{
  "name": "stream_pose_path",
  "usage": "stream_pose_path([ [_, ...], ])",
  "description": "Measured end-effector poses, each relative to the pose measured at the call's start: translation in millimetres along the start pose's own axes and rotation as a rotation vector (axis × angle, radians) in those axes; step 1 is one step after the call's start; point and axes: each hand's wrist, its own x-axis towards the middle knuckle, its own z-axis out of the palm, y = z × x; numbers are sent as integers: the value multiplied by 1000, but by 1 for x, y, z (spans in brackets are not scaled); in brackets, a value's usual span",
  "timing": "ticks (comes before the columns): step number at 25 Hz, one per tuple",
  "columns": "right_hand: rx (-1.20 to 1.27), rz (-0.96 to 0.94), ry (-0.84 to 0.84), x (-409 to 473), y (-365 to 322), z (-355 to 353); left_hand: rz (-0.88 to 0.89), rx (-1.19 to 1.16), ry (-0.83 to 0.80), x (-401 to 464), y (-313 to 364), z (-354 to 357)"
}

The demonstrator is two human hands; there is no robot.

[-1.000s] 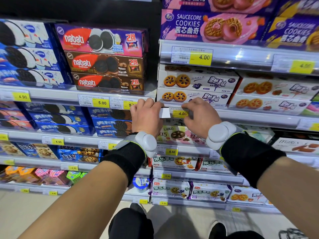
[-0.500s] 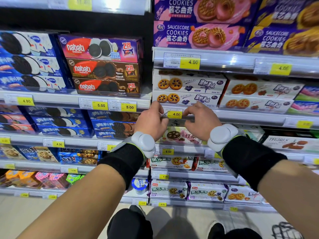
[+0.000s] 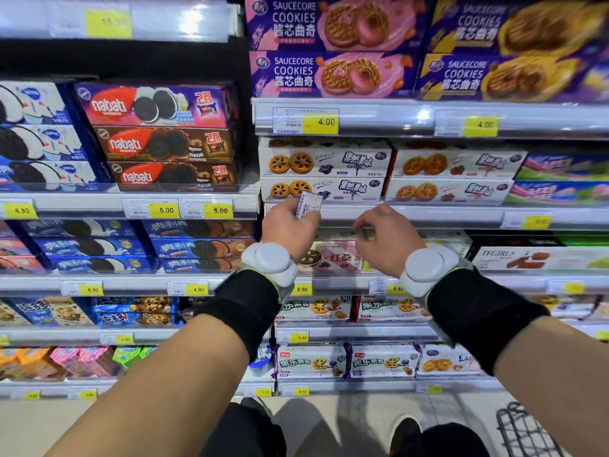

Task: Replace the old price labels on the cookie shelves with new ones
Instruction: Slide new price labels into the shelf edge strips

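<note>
A small printed price label stood tilted in the left hand, pinched between curled fingers just in front of the clear label rail under the white jam-cookie boxes, with the stretch of rail between the two hands bare and a yellow tag well off to the right. Both forearms reached up and forward in black wrist bands carrying grey round sensors, backs of the hands toward the camera. The right hand hung just below the rail edge with fingers curled downward, thumb and forefinger drawn together, though whether they gripped anything could not be made out.
</note>
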Motion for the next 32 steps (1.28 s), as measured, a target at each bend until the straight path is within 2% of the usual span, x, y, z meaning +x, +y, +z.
stream_pose_path([
  [3, 24, 19, 10, -3, 12, -2, -3, -21, -27, -4, 4, 15],
  [11, 82, 43, 44, -6, 36, -8, -119, -277, -70, -10, 3, 51],
  [20, 440, 177, 121, -9, 61, -16, -183, -458, -74, -17, 21, 84],
  [24, 428, 224, 266, -10, 80, -27, -107, -343, -116, -13, 25, 104],
  [32, 477, 231, 335, -1, 117, -41, 161, 87, -150, -3, 31, 123],
])
